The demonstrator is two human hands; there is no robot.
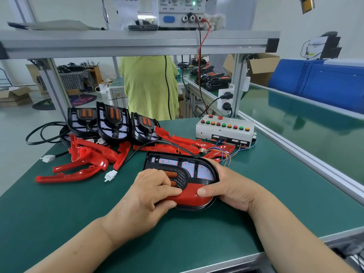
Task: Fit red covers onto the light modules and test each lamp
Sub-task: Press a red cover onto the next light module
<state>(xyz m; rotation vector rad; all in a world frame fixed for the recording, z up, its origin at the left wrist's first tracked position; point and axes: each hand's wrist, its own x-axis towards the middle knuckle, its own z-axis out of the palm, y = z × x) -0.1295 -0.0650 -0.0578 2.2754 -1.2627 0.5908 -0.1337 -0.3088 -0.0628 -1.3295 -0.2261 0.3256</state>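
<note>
Tabletop (59, 213): green mat, aluminium-framed.
Person (149, 85): yellow-green top, beyond the far edge.
Socket strip (225, 99): on the right post, two black plugs in.
Cardboard box (262, 66): open, behind that post.
Phone (142, 27): flat on the upper shelf (78, 43).

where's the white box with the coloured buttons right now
In the head view the white button box sits at the far right of the green table, just in front of the socket strip and beyond the light module being fitted.
</note>
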